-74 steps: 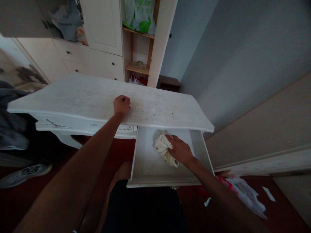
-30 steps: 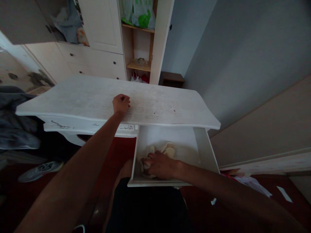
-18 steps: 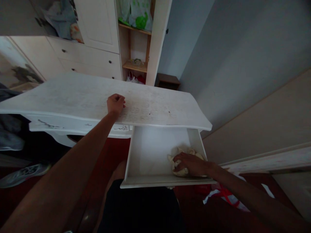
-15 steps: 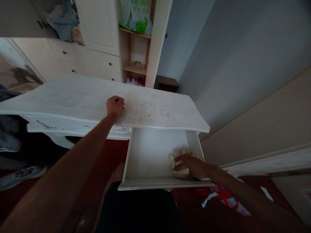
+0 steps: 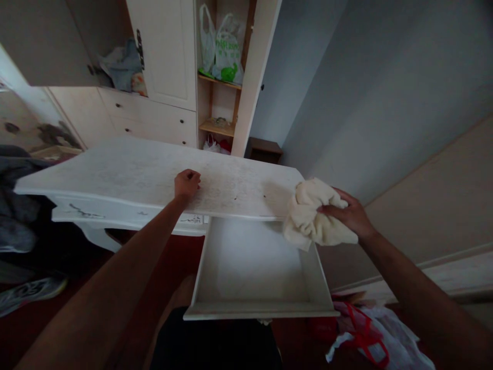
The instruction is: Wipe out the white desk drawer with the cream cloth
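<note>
My right hand (image 5: pixel 348 213) grips a bunched cream cloth (image 5: pixel 314 213) above the right side of the pulled-out drawer (image 5: pixel 246 267). The cloth hangs in loose folds and covers the drawer's far right corner. On the white desk (image 5: pixel 127 162), my left hand (image 5: pixel 187 183) rests in a loose fist near the front edge, with nothing seen in it. Grey-brown smudges and two small dark specks mark the desktop. Inside, the drawer's white bottom shows no objects.
Behind the desk stands a white cabinet (image 5: pixel 165 61) with plastic bags (image 5: pixel 227 54) on an open shelf. A red and white bag (image 5: pixel 370 334) lies on the floor at the right. A shoe (image 5: pixel 33 295) is at the lower left.
My right hand has lifted the cloth from the drawer's near right corner, up and away to above its far right side. The left fist keeps its place on the desktop. The view has tilted up slightly.
</note>
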